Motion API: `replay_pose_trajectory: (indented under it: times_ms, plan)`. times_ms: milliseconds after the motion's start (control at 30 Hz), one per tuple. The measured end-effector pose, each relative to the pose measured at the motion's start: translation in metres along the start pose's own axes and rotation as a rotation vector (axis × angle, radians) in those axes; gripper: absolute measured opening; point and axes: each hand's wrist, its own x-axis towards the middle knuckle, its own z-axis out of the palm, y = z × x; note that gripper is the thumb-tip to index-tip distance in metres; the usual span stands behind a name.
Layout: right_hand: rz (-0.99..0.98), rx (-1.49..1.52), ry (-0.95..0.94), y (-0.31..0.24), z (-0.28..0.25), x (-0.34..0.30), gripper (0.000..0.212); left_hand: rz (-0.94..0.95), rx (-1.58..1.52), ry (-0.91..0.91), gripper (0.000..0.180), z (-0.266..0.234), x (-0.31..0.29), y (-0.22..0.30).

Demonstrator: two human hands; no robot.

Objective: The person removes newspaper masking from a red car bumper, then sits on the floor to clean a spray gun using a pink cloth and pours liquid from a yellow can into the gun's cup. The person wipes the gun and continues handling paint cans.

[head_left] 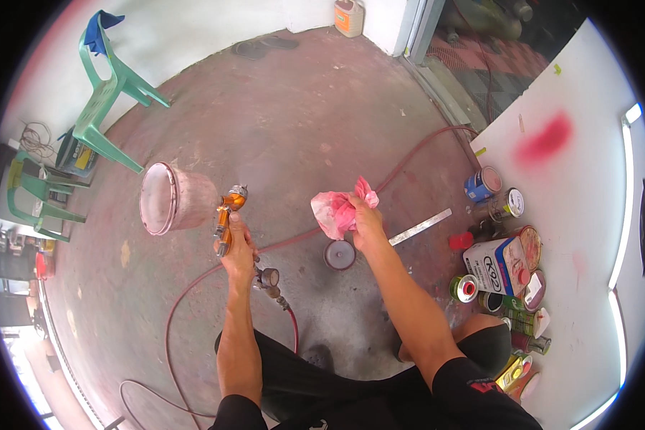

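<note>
My left hand (238, 247) is closed round the handle of a spray gun (231, 204) with a gold and silver body. Adjoining the gun is a wide whitish cup (193, 198) stained pink, lying over sideways with its rim toward the left. Below my fist a round pressure gauge (269, 277) and a coupling lead into a red air hose (294, 331). My right hand (366, 223) pinches a crumpled pink-stained rag (337, 211), held apart from the gun. Beneath the rag, a round grey lid (340, 254) lies on the floor.
Paint cans (484, 184), bottles and a rectangular thinner tin (496, 265) crowd the floor at right beside a white panel (584, 186). A metal strip (421, 227) lies nearby. The hose (186, 297) snakes across the floor. Green chairs (111, 107) stand at left.
</note>
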Motion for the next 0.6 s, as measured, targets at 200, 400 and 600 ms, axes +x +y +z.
replay_pose_trajectory:
  times_ms: [200, 400, 600]
  plan:
    - [-0.007, -0.012, 0.004, -0.001, 0.001, -0.002, 0.03, 0.023, -0.077, 0.048, 0.057, 0.009, 0.001, 0.002]
    - [0.009, -0.007, -0.007, -0.002, 0.008, -0.008, 0.032, 0.027, -0.059, -0.008, 0.056, -0.001, 0.001, 0.0]
    - [0.008, -0.03, 0.008, 0.001, 0.012, -0.012, 0.028, -0.028, -0.081, -0.049, 0.055, -0.002, -0.002, 0.004]
